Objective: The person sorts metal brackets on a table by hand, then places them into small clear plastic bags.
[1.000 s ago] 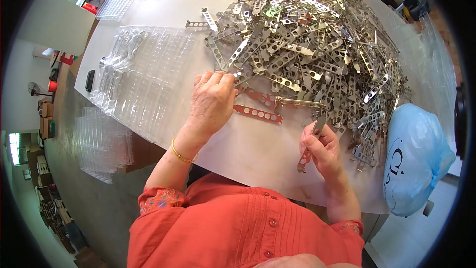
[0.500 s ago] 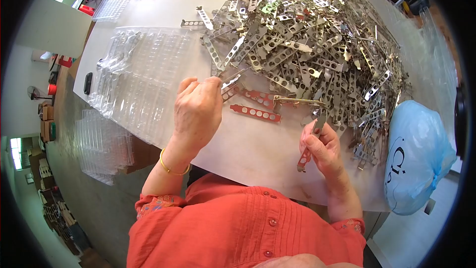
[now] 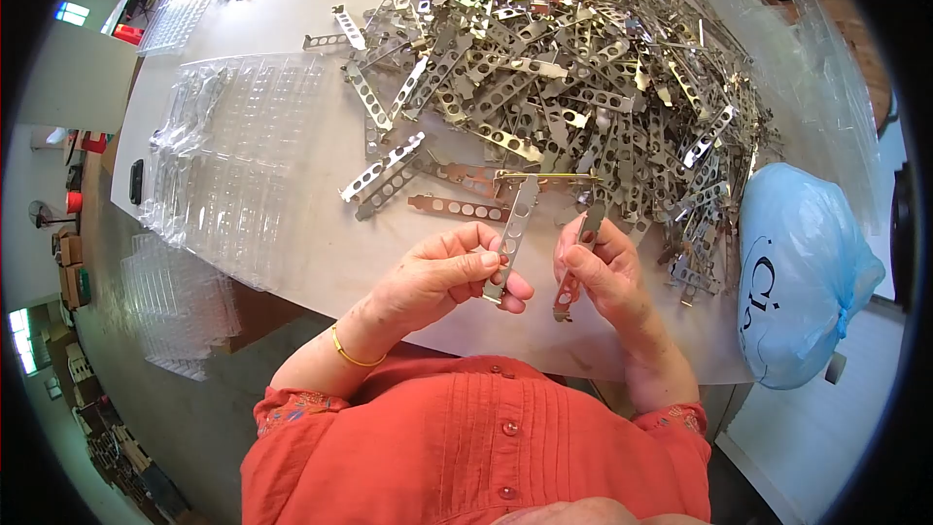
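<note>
My left hand (image 3: pixel 452 267) pinches a metal slot bracket (image 3: pixel 519 224) with a row of round holes, held upright with its bent end down. Close by, my right hand (image 3: pixel 604 267) grips another metal bracket (image 3: pixel 566 294), tilted, partly covered by the fingers. The two brackets are apart. Just beyond my hands a reddish-looking bracket (image 3: pixel 457 207) lies flat on the table. A large heap of brackets (image 3: pixel 573 68) rises behind. Left of it, a loose pair lies crossed, with a shiny bracket (image 3: pixel 382 167) on top.
Clear plastic trays (image 3: pixel 228 165) are stacked on the left of the white table (image 3: pixel 350 262). More trays (image 3: pixel 180 306) sit lower, beyond the table's edge. A tied blue plastic bag (image 3: pixel 802 272) stands at the right. A small black object (image 3: pixel 136 181) lies at the left edge.
My left hand has come from the edge of the heap toward my body and now holds a bracket upright beside the right hand. The right hand keeps its bracket. The view has shifted slightly.
</note>
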Motion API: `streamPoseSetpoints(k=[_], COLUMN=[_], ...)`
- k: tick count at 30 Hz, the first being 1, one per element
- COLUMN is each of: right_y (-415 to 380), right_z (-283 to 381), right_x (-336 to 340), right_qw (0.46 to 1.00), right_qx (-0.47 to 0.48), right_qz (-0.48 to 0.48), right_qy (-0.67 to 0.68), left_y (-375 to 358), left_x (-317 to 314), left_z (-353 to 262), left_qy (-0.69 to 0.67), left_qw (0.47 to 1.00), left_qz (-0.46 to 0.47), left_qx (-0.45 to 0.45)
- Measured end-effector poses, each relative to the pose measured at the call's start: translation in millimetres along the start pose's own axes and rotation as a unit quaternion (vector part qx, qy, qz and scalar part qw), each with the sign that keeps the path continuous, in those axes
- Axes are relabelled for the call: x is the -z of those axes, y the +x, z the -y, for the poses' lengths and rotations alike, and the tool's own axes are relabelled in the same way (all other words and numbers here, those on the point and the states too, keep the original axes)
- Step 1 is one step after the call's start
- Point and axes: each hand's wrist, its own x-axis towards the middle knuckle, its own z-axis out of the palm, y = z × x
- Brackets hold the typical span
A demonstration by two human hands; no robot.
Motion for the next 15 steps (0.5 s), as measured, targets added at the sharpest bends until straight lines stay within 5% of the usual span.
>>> streamPoseSetpoints(k=[15], right_y=[-1.6], right_z=[7.5], right_x=[-6.1], right_qw=[1.000], right_qx=[-0.023], right_qz=[-0.002], right_qy=[-0.016], left_y=[1.8], left_x=[-3.2], left_z=[3.7], left_qy=[-0.009], left_qw=[1.000], left_qz=[0.010], left_qx=[0.025])
